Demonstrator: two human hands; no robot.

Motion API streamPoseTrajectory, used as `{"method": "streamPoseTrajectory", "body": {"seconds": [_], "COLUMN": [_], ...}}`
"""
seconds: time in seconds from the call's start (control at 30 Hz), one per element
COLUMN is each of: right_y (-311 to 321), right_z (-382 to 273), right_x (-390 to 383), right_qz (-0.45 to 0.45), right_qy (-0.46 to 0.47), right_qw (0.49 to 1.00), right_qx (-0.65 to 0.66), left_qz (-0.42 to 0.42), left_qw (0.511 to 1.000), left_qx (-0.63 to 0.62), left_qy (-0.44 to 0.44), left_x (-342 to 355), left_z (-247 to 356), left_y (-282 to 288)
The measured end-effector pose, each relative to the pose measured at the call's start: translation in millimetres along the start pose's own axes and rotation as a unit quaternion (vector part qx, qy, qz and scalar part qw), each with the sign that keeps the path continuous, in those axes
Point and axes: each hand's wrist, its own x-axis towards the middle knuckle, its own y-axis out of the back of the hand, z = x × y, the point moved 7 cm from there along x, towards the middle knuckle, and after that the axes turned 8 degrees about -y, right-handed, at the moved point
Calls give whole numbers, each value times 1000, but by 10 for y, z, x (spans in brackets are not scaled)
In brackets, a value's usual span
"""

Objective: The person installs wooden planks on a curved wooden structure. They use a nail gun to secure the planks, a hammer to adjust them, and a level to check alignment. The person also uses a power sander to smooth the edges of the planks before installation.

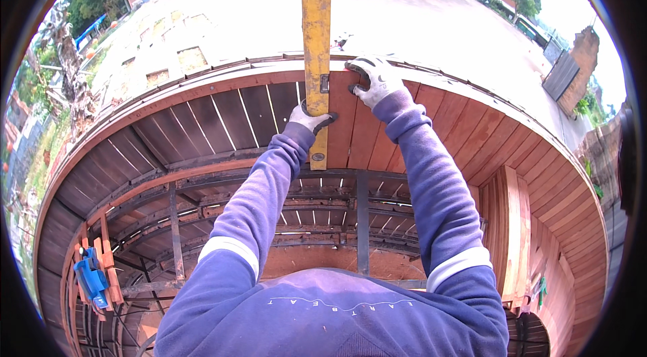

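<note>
A long yellow spirit level (316, 34) stands against the curved wall of boards, its upper end reaching past the top rim. My left hand (310, 117), in a grey-white glove with dark fingertips, is closed around the level's lower part. To the right of the level, my right hand (379, 82), gloved alike, rests at the top of the reddish wooden boards (364, 131). Its thumb and forefinger are spread in a C shape, with a small red spot by the forefinger tip. Nothing held shows between them.
Dark slats (222, 118) with light gaps line the wall's left side. Below runs a curved metal frame (362, 222). A blue power tool (91, 277) sits at the lower left. Upright planks (510, 232) stand at the right. Beyond the rim lies a bright paved yard (256, 17).
</note>
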Motion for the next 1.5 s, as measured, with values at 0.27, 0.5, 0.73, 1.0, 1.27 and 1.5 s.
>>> {"method": "streamPoseTrajectory", "body": {"seconds": [0.27,0.5,0.73,1.0,1.27,1.5], "right_y": [-8,3,9,27,34,84], "right_z": [11,-24,-41,-37,44,252], "right_x": [-1,-16,3,-24,53,221], "right_qz": [8,12,-3,17,-48,-75], "right_qy": [5,5,4,4,-11,-89], "right_qw": [999,1000,1000,1000,999,991], "right_qx": [-33,-22,-8,-22,-15,61], "left_qz": [18,19,20,18,23,21], "left_qw": [1000,1000,999,999,1000,999], "left_qx": [-1,22,-22,-36,14,19], "left_qy": [-10,0,12,-16,10,23], "left_x": [-6,18,19,42,58,15], "left_z": [1,-86,-154,-205,-252,-142], "left_y": [-15,20,19,-6,0,15]}}
